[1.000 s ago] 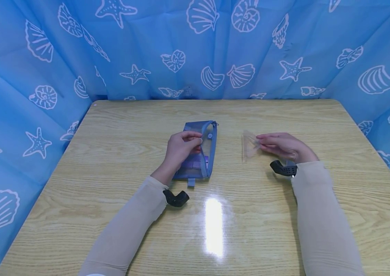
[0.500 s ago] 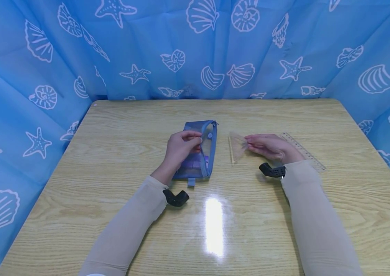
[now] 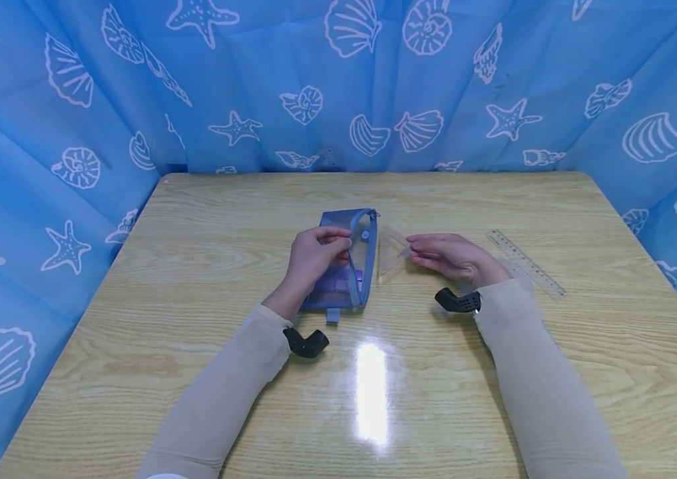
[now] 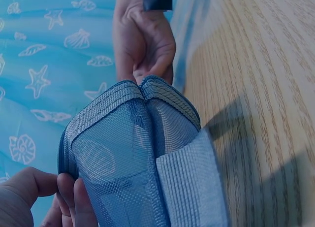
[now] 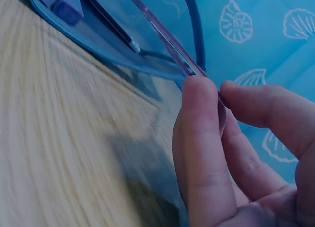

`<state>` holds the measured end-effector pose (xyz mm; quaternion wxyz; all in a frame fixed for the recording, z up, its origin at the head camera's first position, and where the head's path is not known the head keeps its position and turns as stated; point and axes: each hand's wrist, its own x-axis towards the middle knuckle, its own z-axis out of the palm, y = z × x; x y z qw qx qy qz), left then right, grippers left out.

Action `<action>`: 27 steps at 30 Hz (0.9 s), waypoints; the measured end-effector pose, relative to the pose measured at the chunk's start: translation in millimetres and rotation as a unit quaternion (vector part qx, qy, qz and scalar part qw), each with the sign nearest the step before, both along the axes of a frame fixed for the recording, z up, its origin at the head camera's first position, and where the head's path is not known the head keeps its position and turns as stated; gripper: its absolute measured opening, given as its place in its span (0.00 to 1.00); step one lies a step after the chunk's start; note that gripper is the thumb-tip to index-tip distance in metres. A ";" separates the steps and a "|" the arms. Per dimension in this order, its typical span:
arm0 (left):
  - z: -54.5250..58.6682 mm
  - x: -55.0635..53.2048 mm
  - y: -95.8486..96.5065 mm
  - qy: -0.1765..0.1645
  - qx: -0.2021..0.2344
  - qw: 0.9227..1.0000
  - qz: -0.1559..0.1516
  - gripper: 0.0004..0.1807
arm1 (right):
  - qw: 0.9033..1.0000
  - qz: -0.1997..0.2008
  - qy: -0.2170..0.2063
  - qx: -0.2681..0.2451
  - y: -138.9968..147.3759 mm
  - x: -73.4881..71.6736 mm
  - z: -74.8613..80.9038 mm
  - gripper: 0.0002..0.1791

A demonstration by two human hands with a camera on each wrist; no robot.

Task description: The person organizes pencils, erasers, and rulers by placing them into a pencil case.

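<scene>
A blue mesh zip pouch rests on the table with its zipped mouth parted toward the right. My left hand pinches the edge of that mouth and holds it apart. Purple block-shaped items and a slim dark stick show inside it in the right wrist view. Between thumb and fingers my right hand pinches a clear triangular set square. Its far edge is right beside the pouch mouth. Seen edge-on in the right wrist view, the set square points into the opening.
A clear straight ruler lies slantwise on the wooden table, right of the right hand. Blue curtains with white shells hang along the back and sides. A fabric tab sticks out from the pouch's near end.
My right hand has carried the set square leftward to the pouch mouth, and the ruler its arm had covered is now in full view. The left hand and pouch have stayed still.
</scene>
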<state>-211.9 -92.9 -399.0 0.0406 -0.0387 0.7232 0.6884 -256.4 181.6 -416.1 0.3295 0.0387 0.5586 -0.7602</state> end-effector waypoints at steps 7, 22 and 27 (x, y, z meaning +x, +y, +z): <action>-1.5 -1.0 0.2 0.004 -0.003 1.000 -0.002 0.12 | 1.000 0.024 0.005 0.002 -14.7 3.1 -0.5 0.30; -1.1 -1.0 1.3 0.004 -0.001 1.000 0.001 0.12 | 0.997 0.053 0.050 0.028 -49.0 11.1 -9.5 0.26; -1.9 -1.2 1.3 0.007 0.000 1.000 -0.001 0.13 | 0.996 0.062 0.053 0.035 -56.1 13.2 -8.8 0.26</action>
